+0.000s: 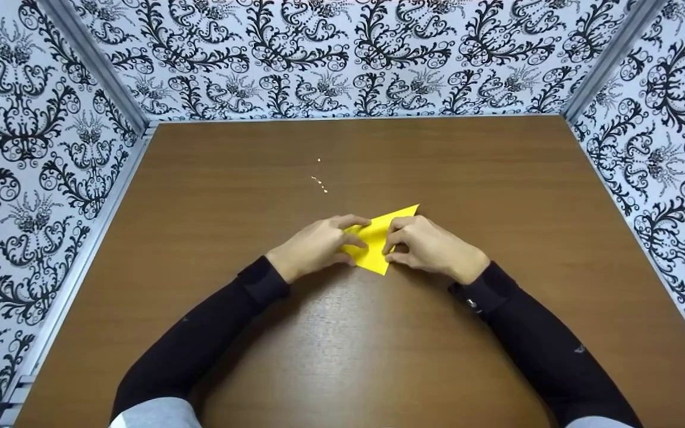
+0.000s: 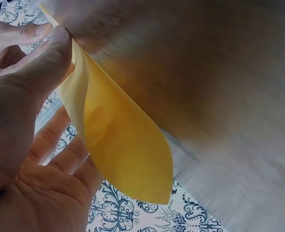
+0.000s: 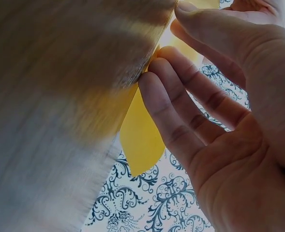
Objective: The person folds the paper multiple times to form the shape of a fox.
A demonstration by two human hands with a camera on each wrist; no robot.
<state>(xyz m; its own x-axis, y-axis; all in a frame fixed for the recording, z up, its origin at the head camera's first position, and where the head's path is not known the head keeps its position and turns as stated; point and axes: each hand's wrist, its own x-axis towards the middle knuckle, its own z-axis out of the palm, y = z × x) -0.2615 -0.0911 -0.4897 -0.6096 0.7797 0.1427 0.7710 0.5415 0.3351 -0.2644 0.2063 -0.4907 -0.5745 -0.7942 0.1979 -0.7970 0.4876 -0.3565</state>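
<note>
A sheet of yellow paper (image 1: 377,241) lies at mid-table under both hands, one pointed corner toward the back right and another toward the front. From the left, my left hand (image 1: 319,246) holds it with spread, bent fingers. In the left wrist view, the thumb (image 2: 50,58) is at the edge of the yellow paper (image 2: 125,140), which curls up beside it. My right hand (image 1: 429,246) pinches the paper's right side with bent fingers. Seen from the right wrist, several fingertips (image 3: 154,87) sit along the edge of the yellow paper (image 3: 142,137).
The brown wooden table (image 1: 342,356) carries a few small pale specks (image 1: 320,182) behind the left hand. Patterned black-and-white panels (image 1: 342,59) stand at the back and both sides, with metal posts at the corners.
</note>
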